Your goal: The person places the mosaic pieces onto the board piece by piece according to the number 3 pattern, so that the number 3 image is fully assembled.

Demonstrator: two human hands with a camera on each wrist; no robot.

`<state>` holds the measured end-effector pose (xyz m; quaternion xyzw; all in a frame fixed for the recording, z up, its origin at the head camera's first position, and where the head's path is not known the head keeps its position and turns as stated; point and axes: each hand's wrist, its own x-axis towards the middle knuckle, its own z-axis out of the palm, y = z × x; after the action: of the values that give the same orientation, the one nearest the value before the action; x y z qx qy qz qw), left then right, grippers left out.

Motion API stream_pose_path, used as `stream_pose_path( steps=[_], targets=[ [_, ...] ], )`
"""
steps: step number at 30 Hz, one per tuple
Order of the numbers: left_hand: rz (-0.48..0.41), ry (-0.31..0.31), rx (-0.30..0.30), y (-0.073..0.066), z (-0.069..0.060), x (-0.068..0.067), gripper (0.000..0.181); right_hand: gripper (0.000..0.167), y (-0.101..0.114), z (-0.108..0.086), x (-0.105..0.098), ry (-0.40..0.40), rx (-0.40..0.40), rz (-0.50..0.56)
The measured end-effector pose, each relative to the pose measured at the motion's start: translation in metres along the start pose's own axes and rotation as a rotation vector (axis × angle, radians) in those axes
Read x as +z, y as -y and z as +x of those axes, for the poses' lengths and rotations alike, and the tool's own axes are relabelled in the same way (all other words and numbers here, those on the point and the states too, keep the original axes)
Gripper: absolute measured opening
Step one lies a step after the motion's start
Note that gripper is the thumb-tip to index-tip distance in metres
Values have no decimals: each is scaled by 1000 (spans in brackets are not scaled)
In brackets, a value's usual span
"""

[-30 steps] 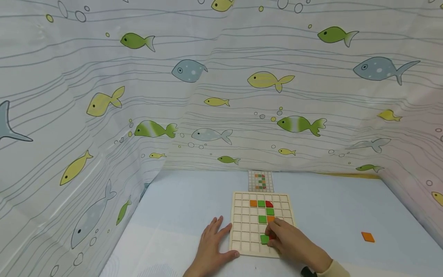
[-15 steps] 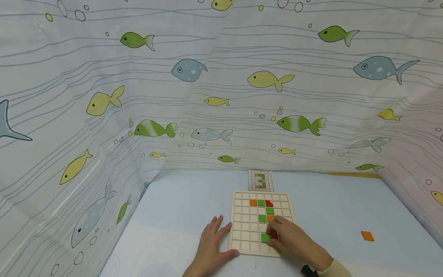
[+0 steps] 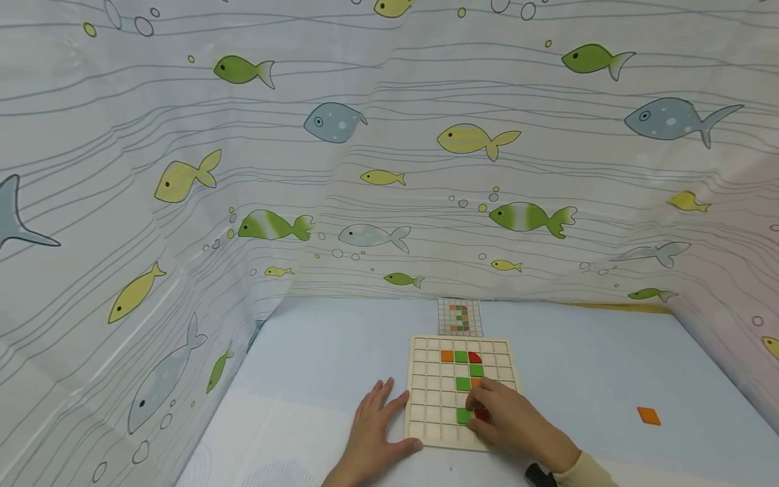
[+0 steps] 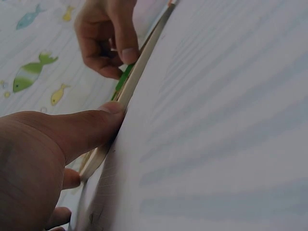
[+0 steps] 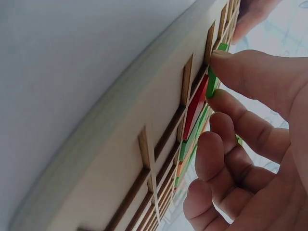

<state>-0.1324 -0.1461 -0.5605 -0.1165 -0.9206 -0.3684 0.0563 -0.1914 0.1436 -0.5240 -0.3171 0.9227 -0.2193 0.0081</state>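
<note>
A square wooden grid board (image 3: pixel 438 433) lies on the table with colored tiles in some of its cells. My right hand (image 3: pixel 517 421) pinches a green square tile (image 3: pixel 464 416) between thumb and index finger, low on the board. In the right wrist view that green tile (image 5: pixel 211 83) stands tilted at a cell beside a red tile (image 5: pixel 195 109); the other fingers curl loosely. Fingers spread, my left hand (image 3: pixel 372 438) rests along the board's left side, its thumb touching the near left corner. The left wrist view shows this thumb (image 4: pixel 96 126) against the board's edge.
Behind the board lies a small pattern card (image 3: pixel 447 325) with a grid of colored squares. A loose orange tile (image 3: pixel 648 416) lies on the table to the right. A fish-printed curtain (image 3: pixel 389 203) encloses the back and sides.
The green tile has shifted slightly left on the board under my right hand's fingers and sits more in line with the grid. My left hand has stayed at the board's edge.
</note>
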Motion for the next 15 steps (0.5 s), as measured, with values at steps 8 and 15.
stream_pose_path(
  steps=[8, 15],
  targets=[
    [5, 1, 5, 3, 1, 2, 82, 16, -1, 1, -2, -1, 29, -14],
    [-11, 4, 0, 3, 0, 3, 82, 19, -3, 0, -2, -3, 27, 7]
  ],
)
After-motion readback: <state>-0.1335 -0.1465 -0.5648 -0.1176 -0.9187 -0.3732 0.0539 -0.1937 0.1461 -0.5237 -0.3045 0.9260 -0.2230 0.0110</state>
